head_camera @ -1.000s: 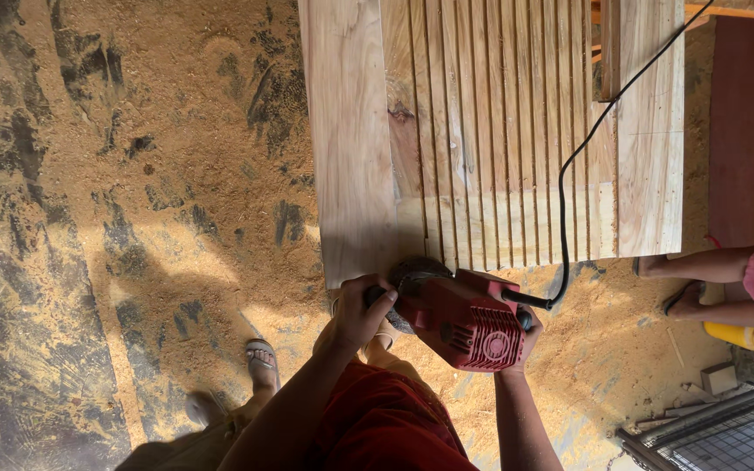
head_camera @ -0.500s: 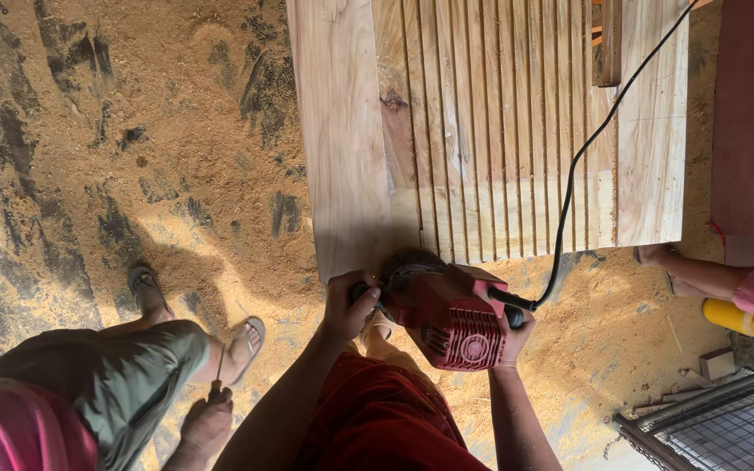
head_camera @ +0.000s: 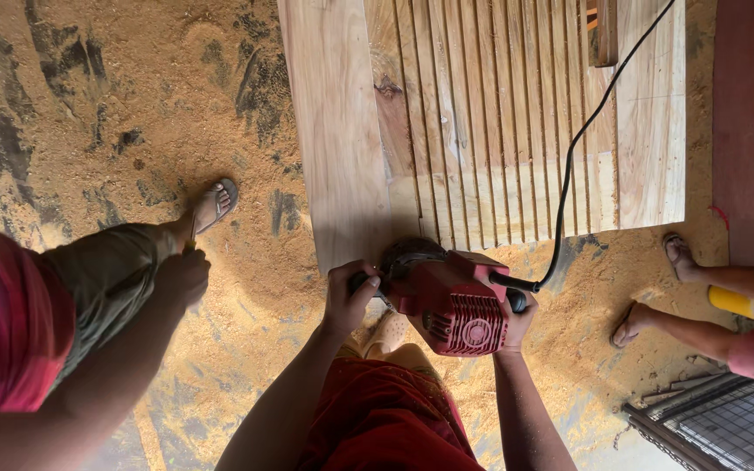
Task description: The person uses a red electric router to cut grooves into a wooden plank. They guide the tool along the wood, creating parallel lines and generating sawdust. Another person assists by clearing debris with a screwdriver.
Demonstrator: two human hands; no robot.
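Note:
A red power router (head_camera: 453, 299) sits at the near edge of a wide wooden board (head_camera: 482, 113) cut with several long parallel grooves. My left hand (head_camera: 349, 296) grips the tool's black side handle on the left. On the other side, my right hand (head_camera: 517, 316) holds the handle where the black cord (head_camera: 573, 148) leaves the tool and runs up over the board. My red trousers (head_camera: 377, 419) fill the bottom of the view.
Sawdust covers the floor (head_camera: 133, 105). A person in a red top and olive trousers (head_camera: 89, 296) walks past on the left, sandalled foot (head_camera: 213, 205) near the board. Another person's bare feet (head_camera: 656, 288) stand at the right by a yellow object (head_camera: 739, 303) and a wire grille (head_camera: 717, 427).
The person on the left has stepped further into view, towards the board. The router and both my hands stay at the board's near edge.

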